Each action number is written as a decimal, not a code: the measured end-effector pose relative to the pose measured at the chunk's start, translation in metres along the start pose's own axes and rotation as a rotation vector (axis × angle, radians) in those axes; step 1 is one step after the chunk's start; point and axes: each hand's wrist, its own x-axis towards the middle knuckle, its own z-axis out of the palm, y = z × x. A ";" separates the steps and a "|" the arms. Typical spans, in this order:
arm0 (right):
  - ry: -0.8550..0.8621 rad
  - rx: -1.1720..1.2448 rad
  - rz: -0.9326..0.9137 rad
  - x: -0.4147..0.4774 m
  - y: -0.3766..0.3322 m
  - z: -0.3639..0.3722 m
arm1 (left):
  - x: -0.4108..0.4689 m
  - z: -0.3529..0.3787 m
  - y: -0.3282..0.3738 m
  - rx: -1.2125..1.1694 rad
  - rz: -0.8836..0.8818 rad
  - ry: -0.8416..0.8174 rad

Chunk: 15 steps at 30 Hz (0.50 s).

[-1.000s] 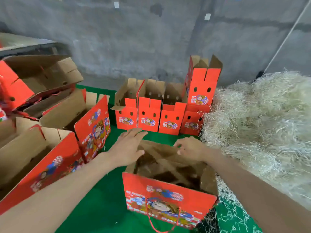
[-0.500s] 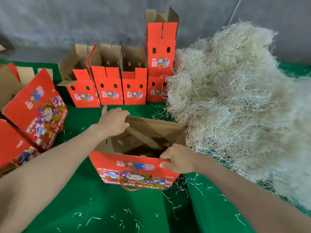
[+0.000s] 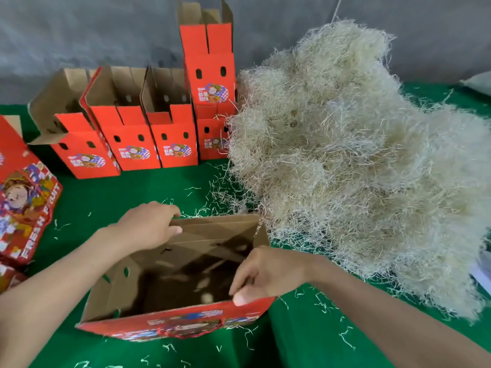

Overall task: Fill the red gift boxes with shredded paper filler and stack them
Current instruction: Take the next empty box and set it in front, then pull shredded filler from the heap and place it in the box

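Now you are holding the open red gift box (image 3: 212, 235) upright on the green table cover (image 3: 132, 192), right in front of you, with its right end just beside the shredded paper pile (image 3: 358, 168). Your left hand (image 3: 148, 229) is gripping the far rim near its left corner, fingers curled over the cardboard edge. Your right hand (image 3: 265, 274) is pinching the near wall at its right end, thumb on the red outside and fingers inside. A second ago both hands were working along the far rim; since then your right hand has come round to the near side, and the mouth is standing wide and square. Judging by that, the opening step looks done, yet no filler is showing inside, only brown cardboard and shadow, so filling is what is coming next. Behind, a row of open boxes (image 3: 132, 139) is waiting against the wall, with one stacked box (image 3: 210, 75) on the rightmost. Flat boxes (image 3: 24, 203) are lying at your left.
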 end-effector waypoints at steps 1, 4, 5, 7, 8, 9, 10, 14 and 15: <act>0.076 0.065 -0.007 -0.002 0.001 -0.007 | 0.000 -0.001 0.008 -0.054 0.043 0.056; 0.467 0.084 0.003 -0.011 0.013 -0.037 | 0.000 -0.012 0.044 -0.335 0.216 0.331; 0.581 0.045 0.023 -0.016 0.020 -0.048 | 0.002 -0.016 0.057 -0.426 0.245 0.394; 0.765 -0.015 0.087 -0.028 0.038 -0.070 | 0.009 -0.026 0.080 -0.596 0.260 0.418; 0.847 -0.026 0.140 -0.037 0.048 -0.081 | 0.014 -0.031 0.091 -0.656 0.263 0.389; 0.925 -0.035 0.201 -0.045 0.058 -0.093 | 0.021 -0.036 0.102 -0.689 0.272 0.352; 0.995 -0.045 0.257 -0.053 0.067 -0.105 | 0.029 -0.041 0.112 -0.702 0.287 0.321; 1.174 -0.215 0.382 -0.079 0.096 -0.158 | 0.066 -0.064 0.156 -0.742 0.318 0.225; 1.170 -0.311 0.418 -0.082 0.104 -0.172 | 0.075 -0.071 0.167 -0.764 0.317 0.208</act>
